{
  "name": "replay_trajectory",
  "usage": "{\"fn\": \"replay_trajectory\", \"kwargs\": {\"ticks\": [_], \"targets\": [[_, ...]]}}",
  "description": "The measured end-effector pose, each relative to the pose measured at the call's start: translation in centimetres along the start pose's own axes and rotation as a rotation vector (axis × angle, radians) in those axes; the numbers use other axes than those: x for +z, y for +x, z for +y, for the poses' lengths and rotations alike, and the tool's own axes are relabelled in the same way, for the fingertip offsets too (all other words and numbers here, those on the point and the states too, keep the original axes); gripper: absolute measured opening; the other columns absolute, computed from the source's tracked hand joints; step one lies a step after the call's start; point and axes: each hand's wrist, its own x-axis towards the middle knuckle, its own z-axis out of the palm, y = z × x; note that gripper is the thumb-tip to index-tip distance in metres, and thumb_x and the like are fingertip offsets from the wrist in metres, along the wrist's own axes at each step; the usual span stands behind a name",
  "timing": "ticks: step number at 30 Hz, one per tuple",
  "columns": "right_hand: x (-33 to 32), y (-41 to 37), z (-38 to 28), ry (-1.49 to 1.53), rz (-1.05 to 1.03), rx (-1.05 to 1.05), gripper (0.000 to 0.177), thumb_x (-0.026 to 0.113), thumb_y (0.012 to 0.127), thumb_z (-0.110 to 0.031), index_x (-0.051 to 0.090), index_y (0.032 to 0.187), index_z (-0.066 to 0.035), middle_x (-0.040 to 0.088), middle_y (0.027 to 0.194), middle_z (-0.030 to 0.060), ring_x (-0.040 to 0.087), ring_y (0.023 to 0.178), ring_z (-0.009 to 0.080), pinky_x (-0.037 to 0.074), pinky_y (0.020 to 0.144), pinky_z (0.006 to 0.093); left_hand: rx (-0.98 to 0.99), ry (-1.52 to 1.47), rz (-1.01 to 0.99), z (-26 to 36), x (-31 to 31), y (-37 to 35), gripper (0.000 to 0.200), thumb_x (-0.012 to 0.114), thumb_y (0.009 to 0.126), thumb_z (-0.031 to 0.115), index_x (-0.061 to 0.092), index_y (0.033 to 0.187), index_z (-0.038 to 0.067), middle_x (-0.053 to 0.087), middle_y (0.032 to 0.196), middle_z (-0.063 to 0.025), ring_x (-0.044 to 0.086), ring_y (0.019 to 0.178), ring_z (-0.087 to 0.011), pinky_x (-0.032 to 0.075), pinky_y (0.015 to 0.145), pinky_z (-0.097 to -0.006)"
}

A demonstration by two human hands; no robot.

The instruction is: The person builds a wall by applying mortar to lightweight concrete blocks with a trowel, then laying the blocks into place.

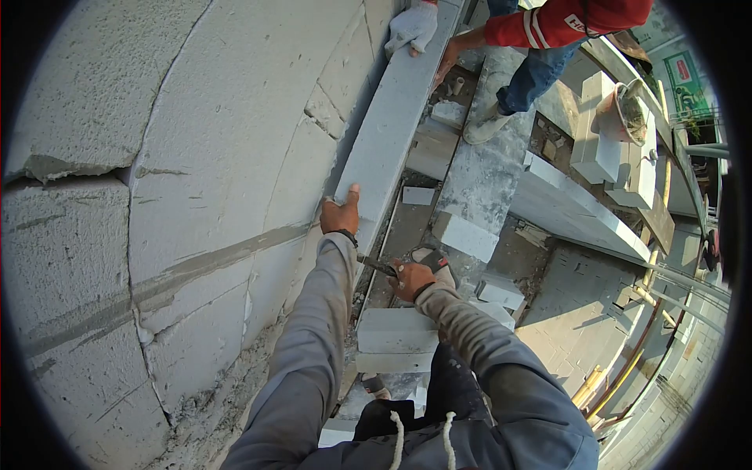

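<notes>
To handle the long block (392, 117) well, support both ends evenly and tilt neither, with fingertips clear of the gap by the wall (219, 133). It runs from mid-view towards 12 o'clock, just beside that wall; a co-worker's gloved hand (413, 30) is on its far part. The tool is best held off its edge, away from the face. The left hand (340, 213) is partly closed on the near end, thumb on top, fingers probably curled beneath, forearm reaching up from 7 o'clock. The right hand (410, 280) is closed round a dark-handled tool (376, 265) pointing towards 10 o'clock, its elbow bent out towards 4 o'clock.
</notes>
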Motion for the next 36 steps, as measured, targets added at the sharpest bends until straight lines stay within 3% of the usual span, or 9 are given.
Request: {"fn": "replay_trajectory", "kwargs": {"ticks": [6, 9, 17, 20, 24, 26, 30, 33, 36], "targets": [[1.7, -6.9, 4.5, 0.062, -0.105, 0.213, 0.043, 0.051, 0.080, -0.038, 0.055, 0.100, 0.000, 0.061, 0.085, 0.0243, 0.059, 0.081, 0.0389, 0.047, 0.073, 0.0453, 0.019, 0.044, 0.002, 0.5, -0.2, -0.5, 0.077, 0.062, 0.071, 0.054, 0.048, 0.110, -0.010, 0.056, 0.103, -0.0287, 0.054, 0.098, -0.0394, 0.043, 0.085, -0.0409], [0.4, -8.6, 6.3, 0.156, 0.115, 0.404, 0.046, 0.051, 0.080, -0.042, 0.057, 0.093, 0.002, 0.060, 0.081, 0.0255, 0.059, 0.079, 0.0399, 0.046, 0.070, 0.0460, -0.014, 0.138, 0.034, 1.4, -0.4, -1.2, 0.080, 0.061, 0.072, 0.054, 0.043, 0.114, -0.011, 0.054, 0.105, -0.0304, 0.053, 0.100, -0.0404, 0.043, 0.086, -0.0414], [-17.0, -4.2, -2.1, 0.476, 0.627, -0.069, 0.040, 0.052, 0.086, -0.038, 0.050, 0.076, 0.001, 0.050, 0.055, 0.0163, 0.052, 0.049, 0.0244, 0.040, 0.048, 0.0345, -0.013, 0.130, 0.055, 1.7, -0.3, -1.5, 0.080, 0.061, 0.072, 0.053, 0.041, 0.116, -0.010, 0.054, 0.105, -0.0307, 0.053, 0.100, -0.0412, 0.043, 0.086, -0.0414], [-19.8, -1.9, -5.7, 0.449, 0.806, -0.247, 0.043, 0.048, 0.087, -0.041, 0.048, 0.073, 0.000, 0.050, 0.055, 0.0175, 0.055, 0.052, 0.0298, 0.041, 0.049, 0.0375, -0.020, 0.097, 0.033, 2.0, -0.7, -1.6, 0.079, 0.061, 0.072, 0.053, 0.041, 0.117, -0.009, 0.054, 0.105, -0.0302, 0.053, 0.099, -0.0412, 0.043, 0.085, -0.0416], [-16.5, 4.7, -2.6, 0.445, 0.842, -0.185, 0.047, 0.044, 0.088, -0.044, 0.050, 0.076, 0.001, 0.052, 0.058, 0.0198, 0.057, 0.056, 0.0369, 0.042, 0.052, 0.0410, -0.033, 0.104, 0.037, 2.0, -0.5, -1.5, 0.078, 0.061, 0.072, 0.052, 0.042, 0.116, -0.008, 0.055, 0.105, -0.0293, 0.054, 0.098, -0.0408, 0.043, 0.084, -0.0419], [-14.8, 7.6, -0.6, 0.433, 0.769, 0.086, 0.050, 0.041, 0.088, -0.046, 0.051, 0.080, 0.001, 0.053, 0.060, 0.0221, 0.056, 0.062, 0.0421, 0.042, 0.054, 0.0436, -0.033, 0.143, 0.060, 1.9, -0.4, -1.9, 0.078, 0.061, 0.072, 0.052, 0.042, 0.116, -0.008, 0.055, 0.105, -0.0295, 0.054, 0.098, -0.0409, 0.044, 0.084, -0.0418], [-15.6, 4.4, -3.6, 0.665, 0.669, 0.067, 0.052, 0.038, 0.089, -0.048, 0.052, 0.084, 0.002, 0.054, 0.061, 0.0235, 0.055, 0.064, 0.0430, 0.042, 0.055, 0.0443, -0.067, 0.076, -0.003, 3.1, -1.2, -2.3, 0.079, 0.062, 0.072, 0.052, 0.041, 0.118, -0.009, 0.053, 0.108, -0.0300, 0.052, 0.102, -0.0408, 0.042, 0.086, -0.0414], [-17.0, 3.5, -6.0, 0.617, 0.856, -0.111, 0.054, 0.036, 0.089, -0.049, 0.052, 0.084, 0.002, 0.054, 0.062, 0.0247, 0.055, 0.065, 0.0436, 0.043, 0.056, 0.0456, -0.049, 0.070, -0.019, 2.0, -0.8, -1.4, 0.081, 0.062, 0.071, 0.052, 0.040, 0.120, -0.009, 0.052, 0.110, -0.0303, 0.050, 0.105, -0.0405, 0.040, 0.089, -0.0412], [-17.0, 5.9, -5.2, 0.419, 0.832, 0.072, 0.054, 0.035, 0.089, -0.048, 0.052, 0.085, 0.003, 0.056, 0.068, 0.0271, 0.056, 0.069, 0.0439, 0.043, 0.060, 0.0482, -0.010, 0.017, 0.002, 0.8, 0.0, -0.8, 0.080, 0.062, 0.072, 0.050, 0.039, 0.120, -0.010, 0.051, 0.111, -0.0297, 0.050, 0.106, -0.0403, 0.039, 0.091, -0.0410]]}}
